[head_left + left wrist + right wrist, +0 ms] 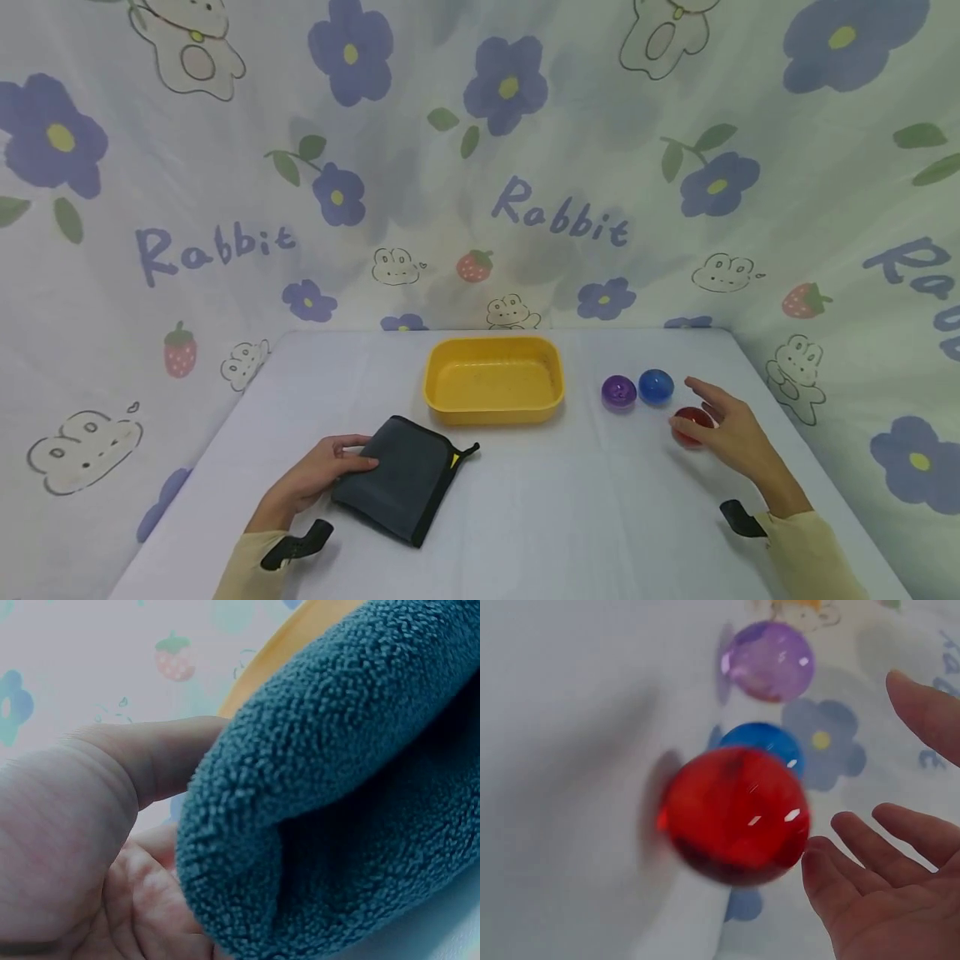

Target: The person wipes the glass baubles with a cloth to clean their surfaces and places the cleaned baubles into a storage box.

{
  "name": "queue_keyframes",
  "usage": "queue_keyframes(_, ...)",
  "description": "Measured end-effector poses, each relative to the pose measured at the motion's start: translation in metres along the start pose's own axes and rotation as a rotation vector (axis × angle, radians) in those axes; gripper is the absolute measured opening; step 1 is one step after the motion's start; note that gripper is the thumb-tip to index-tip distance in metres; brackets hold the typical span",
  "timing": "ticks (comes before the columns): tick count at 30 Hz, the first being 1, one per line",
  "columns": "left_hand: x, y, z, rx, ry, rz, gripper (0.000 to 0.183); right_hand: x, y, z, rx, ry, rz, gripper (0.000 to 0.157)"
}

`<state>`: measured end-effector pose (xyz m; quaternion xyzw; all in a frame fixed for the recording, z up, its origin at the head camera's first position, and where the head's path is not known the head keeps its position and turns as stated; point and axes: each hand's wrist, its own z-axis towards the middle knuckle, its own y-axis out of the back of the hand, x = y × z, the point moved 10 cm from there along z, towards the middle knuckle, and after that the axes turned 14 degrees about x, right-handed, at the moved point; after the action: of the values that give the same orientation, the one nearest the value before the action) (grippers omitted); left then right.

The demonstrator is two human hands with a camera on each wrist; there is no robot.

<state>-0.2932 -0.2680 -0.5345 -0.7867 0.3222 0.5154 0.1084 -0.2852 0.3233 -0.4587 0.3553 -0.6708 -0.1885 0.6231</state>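
On the left, a folded dark grey-blue towel (397,479) with black edging and a small loop lies on the white table. My left hand (318,471) grips its left edge, the thumb on top. In the left wrist view the terry cloth (300,750) fills the right side, with the thumb over its fold. A clear red ball (739,817) sits on the right part of the table. My right hand (731,429) hovers around it with fingers spread, one fingertip very close to the ball; whether they touch, I cannot tell. Behind stand a blue ball (656,387) and a purple ball (618,392).
A yellow rectangular tray (495,417) stands at the back middle of the table, between the towel and the balls. A printed curtain (420,183) with flowers and rabbits hangs behind and along the sides.
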Motion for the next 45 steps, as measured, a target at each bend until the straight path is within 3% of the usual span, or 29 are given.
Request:
queue_keyframes(7,0.001,0.0,0.0,-0.019,0.021,0.002,0.077,-0.04,-0.004,-0.016,0.024,-0.064,-0.012,0.095)
queue_keyframes(14,0.005,0.002,-0.004,-0.032,0.033,0.018,0.076,-0.056,-0.015,-0.016,0.087,-0.092,0.032,0.099)
queue_keyframes(25,0.001,-0.003,-0.003,-0.015,0.046,0.009,0.08,-0.058,-0.017,-0.014,0.033,-0.103,0.011,0.092)
queue_keyframes(38,-0.005,-0.012,-0.008,0.024,-0.016,-0.061,0.079,-0.056,-0.016,-0.015,-0.004,-0.105,0.047,0.086)
queue_keyframes(45,-0.03,-0.019,-0.016,0.068,-0.118,-0.111,0.081,-0.048,-0.019,-0.016,-0.006,-0.082,0.075,0.081)
